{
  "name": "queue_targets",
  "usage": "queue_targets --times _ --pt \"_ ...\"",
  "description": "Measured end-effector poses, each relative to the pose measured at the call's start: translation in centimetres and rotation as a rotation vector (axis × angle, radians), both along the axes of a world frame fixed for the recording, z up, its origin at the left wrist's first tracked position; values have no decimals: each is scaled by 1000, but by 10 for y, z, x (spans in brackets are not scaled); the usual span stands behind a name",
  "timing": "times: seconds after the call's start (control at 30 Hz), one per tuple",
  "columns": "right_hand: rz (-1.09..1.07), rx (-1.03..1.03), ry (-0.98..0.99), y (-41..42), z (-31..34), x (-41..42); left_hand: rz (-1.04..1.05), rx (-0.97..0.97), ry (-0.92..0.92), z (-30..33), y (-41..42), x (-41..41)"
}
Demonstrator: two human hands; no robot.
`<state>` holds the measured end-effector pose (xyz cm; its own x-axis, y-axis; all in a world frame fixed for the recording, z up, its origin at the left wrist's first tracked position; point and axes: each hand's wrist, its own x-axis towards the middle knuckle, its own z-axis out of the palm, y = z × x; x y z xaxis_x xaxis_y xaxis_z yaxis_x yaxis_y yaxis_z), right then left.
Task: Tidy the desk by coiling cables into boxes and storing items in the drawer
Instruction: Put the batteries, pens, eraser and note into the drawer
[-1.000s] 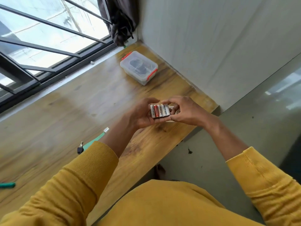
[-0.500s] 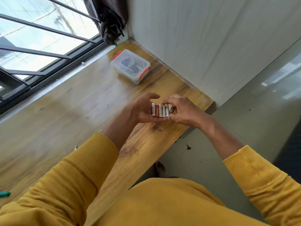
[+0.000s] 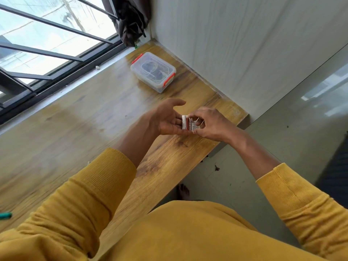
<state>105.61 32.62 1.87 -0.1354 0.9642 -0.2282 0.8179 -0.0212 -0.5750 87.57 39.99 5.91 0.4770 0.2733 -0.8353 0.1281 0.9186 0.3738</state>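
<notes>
Mid-frame, above the wooden desk (image 3: 79,129), the red-and-white shrink-wrapped battery pack (image 3: 186,123) lies on the flat, relaxed left hand (image 3: 165,119) w/ right hand (image 3: 211,125) fingertips pinching its edge; keep it level, firm grip before drawer.

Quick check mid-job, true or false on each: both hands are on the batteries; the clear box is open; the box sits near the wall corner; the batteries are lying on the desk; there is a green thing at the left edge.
1. Both hands are on the batteries: true. The left hand supports them and the right hand pinches them.
2. The clear box is open: false. Its lid is on, with orange clips.
3. The box sits near the wall corner: true.
4. The batteries lie on the desk: false. They are held above it.
5. A green object lies at the left edge: true.
</notes>
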Motion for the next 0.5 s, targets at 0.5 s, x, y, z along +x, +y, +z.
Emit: queue_targets --times 0.5 --pt "15 69 -82 -2 -10 -15 15 117 17 8 -4 -14"
